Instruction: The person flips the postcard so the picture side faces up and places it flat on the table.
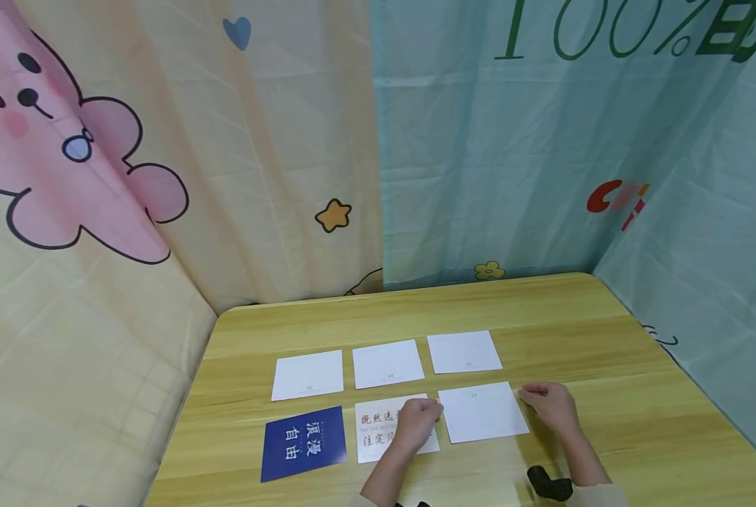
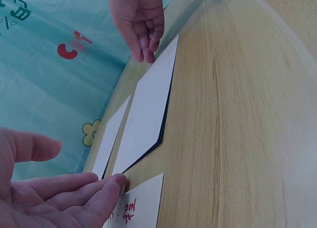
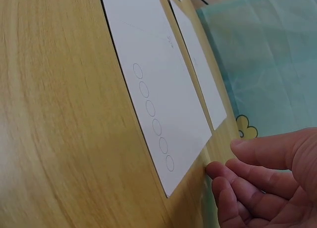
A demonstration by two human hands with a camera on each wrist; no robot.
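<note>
A white postcard [image 1: 483,412] lies blank side up in the front row, slightly raised off the wood along a dark edge in the left wrist view. A row of small printed circles shows on it in the right wrist view. At its left edge is my left hand [image 1: 417,424], thumb apart from the fingers [image 2: 74,191], nothing between them. This hand partly covers a postcard with red and grey lettering [image 1: 378,420]. My right hand [image 1: 552,406] is beside the white postcard's right edge, its fingers [image 3: 242,188] loosely bent and holding nothing.
A blue postcard with white characters [image 1: 304,443] lies at the front left. Behind are three white postcards in a row, at left [image 1: 308,375], middle [image 1: 388,364] and right [image 1: 464,352]. Printed curtains [image 1: 479,155] hang around the wooden table [image 1: 637,394].
</note>
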